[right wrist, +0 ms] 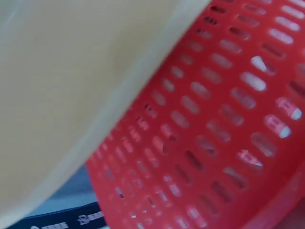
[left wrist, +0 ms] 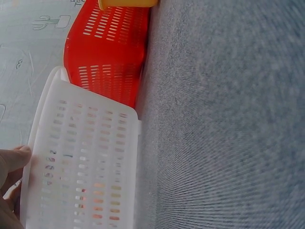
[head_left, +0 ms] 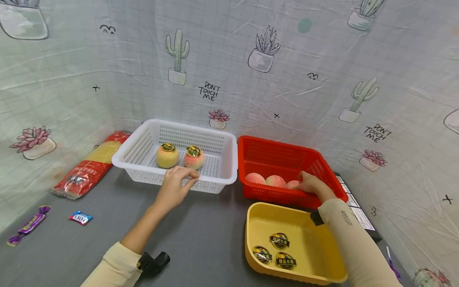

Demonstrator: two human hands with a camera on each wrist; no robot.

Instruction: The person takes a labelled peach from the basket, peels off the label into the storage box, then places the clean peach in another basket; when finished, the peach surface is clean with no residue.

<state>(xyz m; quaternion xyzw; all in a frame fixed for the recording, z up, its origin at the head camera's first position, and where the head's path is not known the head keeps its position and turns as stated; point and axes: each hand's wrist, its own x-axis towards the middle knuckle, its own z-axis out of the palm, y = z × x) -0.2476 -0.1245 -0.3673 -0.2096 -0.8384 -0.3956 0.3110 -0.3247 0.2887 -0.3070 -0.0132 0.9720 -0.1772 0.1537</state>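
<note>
My left hand (head_left: 176, 186) pinches the front rim of the white basket (head_left: 143, 172), its thumb outside the wall in the left wrist view. A yellow fruit (head_left: 167, 158) and a pink peach (head_left: 194, 160), each bearing a black-and-gold sticker, sit in that basket. Inside the red basket (head_left: 279, 148), my right hand (head_left: 313, 185) grips the rightmost peach (head_left: 293, 184); some of its fingers are hidden. Two more peaches, a left one (head_left: 255, 178) and a middle one (head_left: 275, 181), lie beside it. The right wrist view shows the red basket's slotted wall (right wrist: 214, 129), but no hand.
Before the red basket stands a yellow tray (head_left: 308, 243) with three loose stickers (head_left: 279, 240). A red-and-gold packet (head_left: 87, 169), a purple-wrapped candy (head_left: 29, 226) and a small blue-and-red candy (head_left: 80, 217) lie at left. A dark-edged printed board (head_left: 360, 213) lies right of the red basket.
</note>
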